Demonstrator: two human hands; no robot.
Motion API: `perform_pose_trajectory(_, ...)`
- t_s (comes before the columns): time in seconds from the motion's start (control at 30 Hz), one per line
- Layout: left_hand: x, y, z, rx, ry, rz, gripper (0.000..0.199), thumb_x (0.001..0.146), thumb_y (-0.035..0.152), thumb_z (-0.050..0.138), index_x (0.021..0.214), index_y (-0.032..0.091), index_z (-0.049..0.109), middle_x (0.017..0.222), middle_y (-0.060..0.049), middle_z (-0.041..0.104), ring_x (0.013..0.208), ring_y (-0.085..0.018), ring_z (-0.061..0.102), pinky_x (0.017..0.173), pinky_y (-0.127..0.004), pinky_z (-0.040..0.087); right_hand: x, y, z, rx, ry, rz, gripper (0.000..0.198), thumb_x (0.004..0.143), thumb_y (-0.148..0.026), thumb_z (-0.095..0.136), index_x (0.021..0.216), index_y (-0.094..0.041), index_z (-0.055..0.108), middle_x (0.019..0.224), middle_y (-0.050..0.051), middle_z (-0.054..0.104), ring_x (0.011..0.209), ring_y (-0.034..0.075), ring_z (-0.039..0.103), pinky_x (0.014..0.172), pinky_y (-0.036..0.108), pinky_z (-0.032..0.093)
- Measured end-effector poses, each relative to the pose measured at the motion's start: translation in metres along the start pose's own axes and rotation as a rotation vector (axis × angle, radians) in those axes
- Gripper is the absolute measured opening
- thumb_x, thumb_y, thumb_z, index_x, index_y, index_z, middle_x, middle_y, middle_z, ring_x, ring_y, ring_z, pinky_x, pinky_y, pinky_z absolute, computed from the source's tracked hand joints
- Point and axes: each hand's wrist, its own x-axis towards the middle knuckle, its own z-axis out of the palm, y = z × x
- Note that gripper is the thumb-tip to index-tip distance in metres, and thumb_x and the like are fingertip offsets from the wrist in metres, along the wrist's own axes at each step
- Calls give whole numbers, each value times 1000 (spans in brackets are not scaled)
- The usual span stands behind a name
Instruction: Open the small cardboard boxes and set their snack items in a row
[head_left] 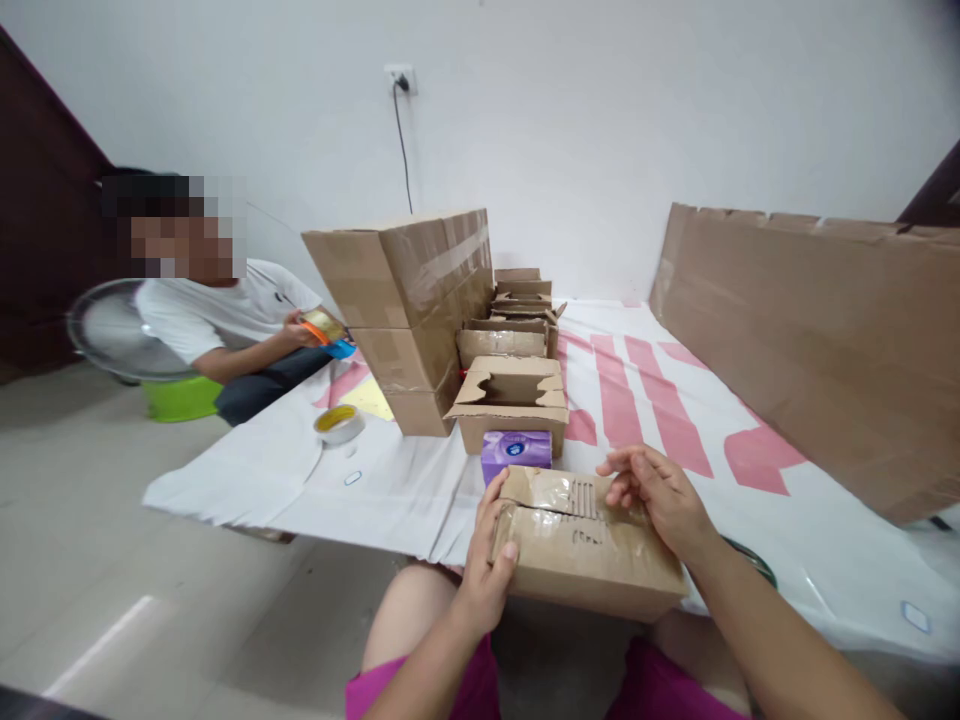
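A closed cardboard box (585, 560) with clear tape and dark printed marks on its top sits at the table's near edge, partly over my lap. My left hand (491, 560) grips its left end, thumb on the near side and fingers along the far edge. Over the right part of the top is my right hand (656, 495), its fingers loosely bent and nothing seen in them; whether the fingertips touch the box I cannot tell. Just behind the box stands a purple tissue pack (516, 452), with an open cardboard box (510, 405) behind that.
Stacked closed boxes (420, 310) rise left of a row of open boxes (517, 340). A tape roll (339, 424) lies on the white-covered table (247, 500). A large cardboard sheet (810, 350) stands at right. At left, a seated person (225, 320) holds a tape dispenser (326, 330).
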Motion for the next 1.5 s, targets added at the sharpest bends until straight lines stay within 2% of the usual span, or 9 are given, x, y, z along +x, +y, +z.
perform_pose_trajectory(0.2, 0, -2, -1, 6, 4, -10, 42, 94, 54, 40, 121, 24, 53, 157, -12, 28, 145, -32, 25, 116, -54, 22, -2, -5, -1, -71, 16, 13, 44, 89, -61, 53, 100, -20, 66, 62, 2, 68, 56, 13, 62, 52, 23, 47)
perform_pose_trajectory(0.4, 1, -1, 0, 16, 1, 12, 45, 94, 54, 40, 123, 23, 53, 157, -12, 28, 145, -33, 25, 117, -54, 21, -3, -2, 0, -82, 60, -16, 39, 90, -55, 56, 105, -21, 65, 62, 1, 68, 57, 13, 60, 53, 24, 49)
perform_pose_trajectory(0.67, 0, 4, -1, 29, 17, -2, 45, 94, 51, 41, 130, 24, 52, 156, -12, 30, 144, -33, 29, 116, -55, 25, -23, -26, -13, -173, 91, -246, 24, 92, -45, 58, 100, -25, 68, 104, 5, 72, 90, 19, 69, 74, 32, 57)
perform_pose_trajectory(0.9, 1, -1, -1, 4, 26, -17, 49, 93, 54, 43, 130, 24, 52, 157, -11, 30, 145, -32, 27, 118, -52, 21, -78, -45, -72, -637, 133, -350, 28, 97, -42, 48, 100, -27, 71, 111, 7, 72, 107, 25, 65, 90, 39, 54)
perform_pose_trajectory(1.07, 1, -1, -1, -4, 39, 1, 44, 92, 52, 45, 123, 23, 55, 154, -11, 35, 144, -31, 30, 118, -52, 22, -119, -28, -117, -880, 149, -244, 29, 96, -42, 48, 105, -27, 71, 107, 7, 73, 102, 24, 68, 92, 38, 54)
perform_pose_trajectory(1.23, 3, 0, -2, 0, 40, 9, 41, 92, 50, 46, 121, 22, 55, 152, -11, 39, 142, -31, 31, 118, -52, 21, -152, -2, -135, -1024, 164, -177, 28, 95, -37, 48, 106, -26, 71, 108, 7, 74, 101, 24, 69, 92, 39, 56)
perform_pose_trajectory(1.37, 2, 1, -2, -4, 37, 35, 40, 92, 50, 46, 121, 23, 55, 152, -10, 37, 143, -31, 30, 119, -52, 20, -184, 42, -139, -1113, 38, -134, 27, 94, -33, 49, 109, -27, 71, 109, 7, 74, 100, 24, 70, 91, 41, 58)
perform_pose_trajectory(1.47, 1, 1, -1, -3, 43, 37, 39, 92, 49, 47, 120, 23, 55, 153, -11, 37, 143, -31, 31, 118, -52, 22, -219, 88, -159, -1128, -79, -12, 26, 91, -34, 52, 107, -31, 72, 110, 5, 74, 101, 27, 70, 89, 43, 59)
perform_pose_trajectory(1.5, 1, 1, -1, -6, 46, 34, 39, 92, 49, 47, 120, 23, 55, 153, -11, 37, 143, -31, 31, 118, -52, 23, -232, 103, -169, -1127, -42, 39, 26, 90, -36, 52, 105, -32, 72, 108, 5, 75, 99, 28, 71, 87, 44, 59)
